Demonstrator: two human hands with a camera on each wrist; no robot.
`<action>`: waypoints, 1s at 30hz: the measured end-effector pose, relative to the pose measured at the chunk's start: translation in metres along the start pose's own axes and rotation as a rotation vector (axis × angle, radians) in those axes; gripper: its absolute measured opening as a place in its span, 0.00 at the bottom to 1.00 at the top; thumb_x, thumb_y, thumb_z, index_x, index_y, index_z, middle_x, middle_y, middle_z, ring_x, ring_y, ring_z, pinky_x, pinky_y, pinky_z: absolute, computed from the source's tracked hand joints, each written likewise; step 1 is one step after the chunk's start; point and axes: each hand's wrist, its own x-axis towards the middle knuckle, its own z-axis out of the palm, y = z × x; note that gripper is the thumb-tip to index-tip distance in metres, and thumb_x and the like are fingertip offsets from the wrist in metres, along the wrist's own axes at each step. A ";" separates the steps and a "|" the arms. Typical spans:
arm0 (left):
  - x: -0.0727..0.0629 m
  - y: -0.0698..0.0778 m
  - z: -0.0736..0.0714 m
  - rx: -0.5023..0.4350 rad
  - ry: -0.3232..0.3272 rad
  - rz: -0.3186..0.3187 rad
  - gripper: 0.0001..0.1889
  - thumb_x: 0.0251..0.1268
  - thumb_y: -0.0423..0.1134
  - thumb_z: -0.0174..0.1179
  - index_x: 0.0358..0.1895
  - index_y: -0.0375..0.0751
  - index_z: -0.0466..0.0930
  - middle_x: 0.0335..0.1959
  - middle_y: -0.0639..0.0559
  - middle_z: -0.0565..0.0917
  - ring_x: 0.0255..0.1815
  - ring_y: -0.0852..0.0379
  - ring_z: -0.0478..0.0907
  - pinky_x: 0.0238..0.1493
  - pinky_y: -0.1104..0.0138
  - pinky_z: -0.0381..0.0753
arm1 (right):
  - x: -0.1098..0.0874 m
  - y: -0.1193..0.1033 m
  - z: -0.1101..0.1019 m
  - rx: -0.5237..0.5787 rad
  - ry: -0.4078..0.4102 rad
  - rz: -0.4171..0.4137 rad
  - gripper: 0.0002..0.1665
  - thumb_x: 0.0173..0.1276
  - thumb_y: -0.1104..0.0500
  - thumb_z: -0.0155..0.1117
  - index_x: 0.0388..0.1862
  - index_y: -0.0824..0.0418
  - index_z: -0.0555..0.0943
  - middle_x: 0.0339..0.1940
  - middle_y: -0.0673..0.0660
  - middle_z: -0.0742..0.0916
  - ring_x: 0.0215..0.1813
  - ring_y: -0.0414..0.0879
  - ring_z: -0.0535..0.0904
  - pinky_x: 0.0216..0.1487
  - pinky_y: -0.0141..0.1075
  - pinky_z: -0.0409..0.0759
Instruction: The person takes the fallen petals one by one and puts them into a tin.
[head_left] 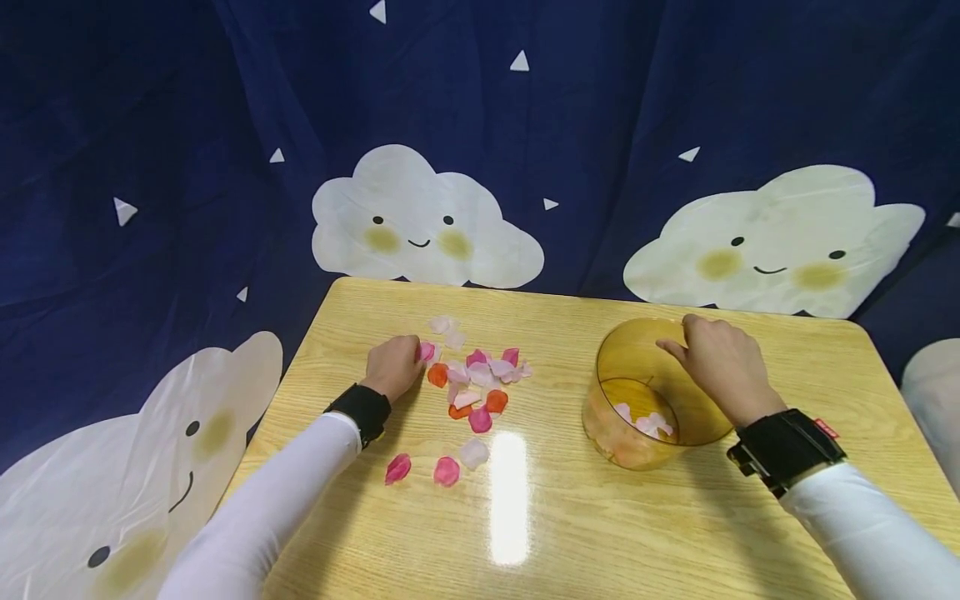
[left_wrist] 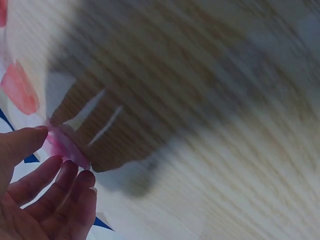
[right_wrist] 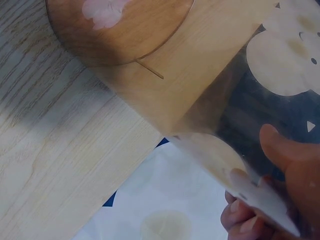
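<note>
Across the wooden table (head_left: 615,533), the left hand (head_left: 394,368) pinches a pink petal (head_left: 427,351) left of centre — well apart from the yellow bowl (head_left: 626,354) at frame right, which the right hand (head_left: 726,360) grips.

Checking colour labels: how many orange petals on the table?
3 orange petals: one near the left hand, one left and one right of a magenta petal; more may be hidden.

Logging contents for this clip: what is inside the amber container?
Pale pink petals lie on the bottom of the amber container; what they cover, and their exact count, cannot be seen.
</note>
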 end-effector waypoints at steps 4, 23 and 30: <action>-0.002 0.003 0.002 0.028 0.028 0.012 0.07 0.67 0.39 0.64 0.33 0.39 0.80 0.30 0.46 0.83 0.34 0.48 0.82 0.37 0.54 0.82 | 0.000 0.000 0.000 0.004 0.000 0.001 0.27 0.69 0.49 0.69 0.20 0.62 0.68 0.12 0.54 0.67 0.13 0.49 0.67 0.14 0.40 0.62; -0.007 0.008 0.007 0.091 0.086 0.071 0.07 0.69 0.33 0.57 0.33 0.36 0.81 0.27 0.43 0.83 0.32 0.47 0.84 0.30 0.53 0.81 | 0.002 0.000 -0.001 0.006 -0.018 0.008 0.26 0.70 0.49 0.68 0.20 0.62 0.69 0.13 0.54 0.67 0.14 0.49 0.67 0.14 0.39 0.61; -0.006 0.011 -0.006 0.049 0.123 0.070 0.08 0.67 0.37 0.59 0.30 0.39 0.78 0.24 0.47 0.80 0.28 0.50 0.79 0.29 0.56 0.78 | 0.001 0.001 -0.001 0.007 -0.012 0.003 0.27 0.70 0.49 0.68 0.20 0.62 0.68 0.12 0.54 0.67 0.14 0.49 0.67 0.14 0.39 0.62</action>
